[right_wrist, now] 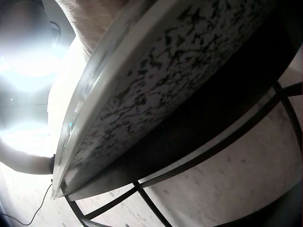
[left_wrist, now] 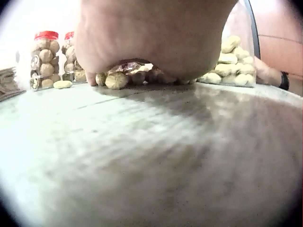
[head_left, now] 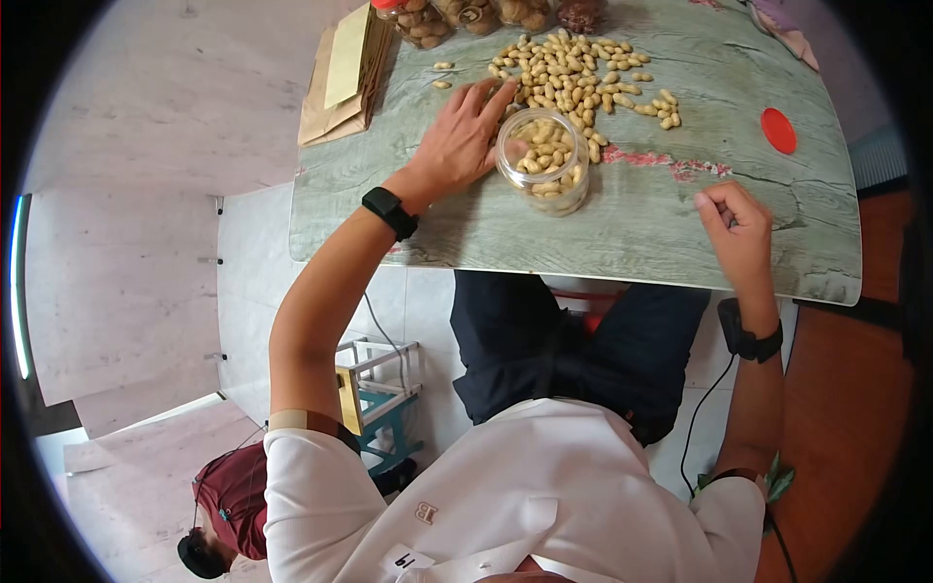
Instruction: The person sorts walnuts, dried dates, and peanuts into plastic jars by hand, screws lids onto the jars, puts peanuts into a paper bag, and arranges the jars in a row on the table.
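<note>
Head view: pale tan, waisted peanuts (head_left: 546, 155) inside a clear round jar (head_left: 562, 205).

Filled jars (head_left: 420, 25) partly beyond the head view's top edge

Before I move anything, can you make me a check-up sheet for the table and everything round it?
Surface: table has a greenish wood pattern and pink-red marks; spills: nothing seen.
Job's things: peanuts loosely piled, a few strays; clear jar uncovered, with peanuts inside; red lid lies off to the right.
Clutter: paper bags at the left, filled jars along the far edge.
Left hand: fingers spread at the pile's edge.
Right hand: loosely curled near the front edge, nothing seen in it.
Cables: one hangs from the right wristband.
Surroundings: someone in dark red and a teal stool, both to the left.
</note>
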Demonstrator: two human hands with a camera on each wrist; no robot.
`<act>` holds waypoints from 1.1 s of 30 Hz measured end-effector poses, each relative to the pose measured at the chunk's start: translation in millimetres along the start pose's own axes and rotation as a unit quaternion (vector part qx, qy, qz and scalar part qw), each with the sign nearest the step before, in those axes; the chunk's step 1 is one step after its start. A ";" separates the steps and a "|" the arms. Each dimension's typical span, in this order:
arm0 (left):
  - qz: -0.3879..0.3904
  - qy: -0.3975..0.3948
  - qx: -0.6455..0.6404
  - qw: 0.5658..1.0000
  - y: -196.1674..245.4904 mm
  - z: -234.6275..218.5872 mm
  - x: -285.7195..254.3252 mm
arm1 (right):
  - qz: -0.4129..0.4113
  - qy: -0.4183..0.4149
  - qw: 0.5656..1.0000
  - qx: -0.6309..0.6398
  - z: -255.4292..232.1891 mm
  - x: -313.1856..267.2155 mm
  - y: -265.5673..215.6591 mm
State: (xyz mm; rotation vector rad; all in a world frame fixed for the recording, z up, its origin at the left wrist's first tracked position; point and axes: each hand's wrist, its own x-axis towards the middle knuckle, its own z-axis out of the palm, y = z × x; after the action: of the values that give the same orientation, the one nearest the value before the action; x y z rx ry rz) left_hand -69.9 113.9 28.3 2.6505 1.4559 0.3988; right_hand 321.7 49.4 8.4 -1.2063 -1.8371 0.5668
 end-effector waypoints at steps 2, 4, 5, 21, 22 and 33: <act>0.012 0.001 0.026 1.000 -6.6 -0.6 4.3 | -0.001 0.000 1.000 -0.001 -0.2 -0.1 -0.5; 0.023 0.002 0.052 0.998 -14.9 0.9 7.9 | 0.001 -0.006 1.000 0.003 -1.1 0.2 -2.0; 0.016 0.013 0.066 0.998 -17.8 2.2 9.1 | 0.003 -0.006 1.000 0.003 -1.0 0.1 -2.5; -0.107 0.108 -0.007 0.988 -33.4 11.0 19.6 | 0.003 0.003 1.000 0.004 0.3 0.0 -1.6; -0.203 0.128 -0.071 0.968 -37.4 8.8 21.3 | 0.006 0.002 1.000 0.005 0.4 0.1 -1.7; -0.323 0.109 -0.875 0.344 -43.8 -24.4 20.8 | 0.001 0.000 1.000 -0.001 -0.2 1.1 -2.3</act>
State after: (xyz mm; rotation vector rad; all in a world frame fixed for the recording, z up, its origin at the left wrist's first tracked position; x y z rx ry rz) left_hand -101.6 154.0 46.6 0.1963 0.7282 1.1783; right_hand 320.4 49.3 10.7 -1.2089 -1.8365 0.5667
